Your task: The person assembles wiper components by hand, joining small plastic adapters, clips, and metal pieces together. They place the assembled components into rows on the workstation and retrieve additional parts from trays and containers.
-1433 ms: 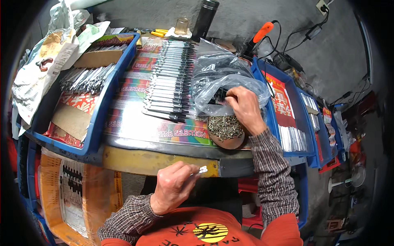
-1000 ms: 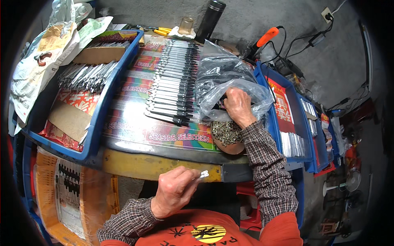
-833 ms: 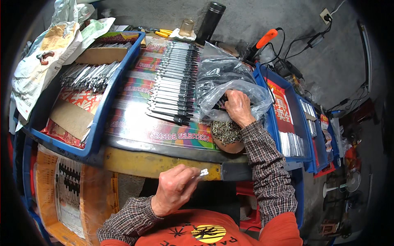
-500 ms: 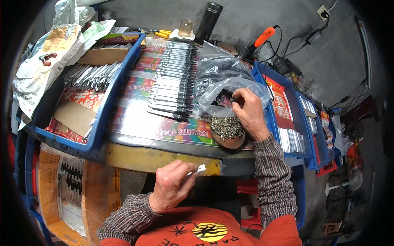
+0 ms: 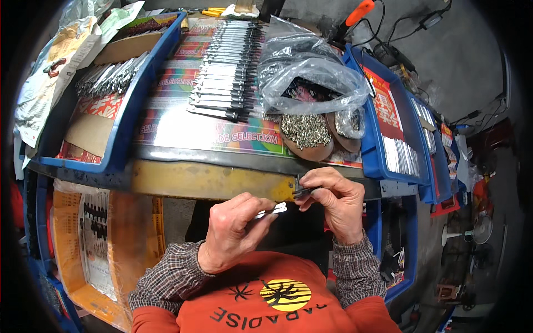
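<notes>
In front of my chest, my left hand (image 5: 233, 230) is closed around some small, flat white pieces (image 5: 277, 208), whose ends stick out past the thumb and forefinger. My right hand (image 5: 338, 205) is beside it, at the table edge, pinching thin black parts (image 5: 303, 192); their exact kind is too small to tell. Beyond my right hand stands a brown bowl (image 5: 316, 153) full of tiny metal parts (image 5: 305, 130). Behind that lies an opened clear plastic bag (image 5: 333, 69) with dark parts inside. A long row of slim white-and-black pieces (image 5: 225, 77) lies on the table.
A blue tray (image 5: 123, 130) at the left holds many slim pieces and cardboard. More blue trays (image 5: 408, 178) stand at the right. An orange crate (image 5: 130, 244) sits below the table edge at the left. An orange-handled tool (image 5: 358, 14) with cables is at the back right.
My right hand has come out of the plastic bag and back toward my left hand, with black parts in its fingers. The view has tilted downward; my left hand still holds the white pieces.
</notes>
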Demonstrator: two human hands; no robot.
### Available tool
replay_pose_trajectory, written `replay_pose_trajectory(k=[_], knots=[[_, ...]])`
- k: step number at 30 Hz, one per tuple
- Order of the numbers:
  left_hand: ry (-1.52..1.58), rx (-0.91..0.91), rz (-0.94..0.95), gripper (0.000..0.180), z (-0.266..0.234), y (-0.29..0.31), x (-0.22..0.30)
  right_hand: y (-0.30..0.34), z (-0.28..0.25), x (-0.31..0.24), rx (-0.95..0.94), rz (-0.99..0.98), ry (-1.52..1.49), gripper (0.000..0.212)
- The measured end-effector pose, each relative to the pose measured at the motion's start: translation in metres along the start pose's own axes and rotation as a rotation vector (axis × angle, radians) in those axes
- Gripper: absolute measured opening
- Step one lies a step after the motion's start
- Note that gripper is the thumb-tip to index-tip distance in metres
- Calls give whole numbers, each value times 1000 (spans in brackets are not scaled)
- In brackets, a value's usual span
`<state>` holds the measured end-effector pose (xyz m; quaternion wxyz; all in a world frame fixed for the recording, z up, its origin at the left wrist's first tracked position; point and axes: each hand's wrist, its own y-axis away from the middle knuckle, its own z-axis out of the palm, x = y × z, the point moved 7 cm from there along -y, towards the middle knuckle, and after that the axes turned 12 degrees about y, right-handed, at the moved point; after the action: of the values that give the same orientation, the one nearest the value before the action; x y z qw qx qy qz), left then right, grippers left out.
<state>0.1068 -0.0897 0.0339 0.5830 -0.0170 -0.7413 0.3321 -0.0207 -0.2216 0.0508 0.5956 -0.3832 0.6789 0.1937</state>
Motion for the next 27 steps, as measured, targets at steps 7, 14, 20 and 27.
replay_pose_trajectory(k=[7, 14, 20, 27], knots=[[55, -19, -11, 18, 12, 7, -2, 23, 0, 12, 60, 15, -80, 18], [80, -64, -38, 18, 23, 8, -1, 30, 2, 17, 25, -24, -72, 19], [87, -79, -42, 17, 27, 10, -2, 34, 7, 27, -75, -13, -136, 14], [86, -123, -31, 19, 35, 18, -4, 39, 14, 45, -145, 36, -322, 13]])
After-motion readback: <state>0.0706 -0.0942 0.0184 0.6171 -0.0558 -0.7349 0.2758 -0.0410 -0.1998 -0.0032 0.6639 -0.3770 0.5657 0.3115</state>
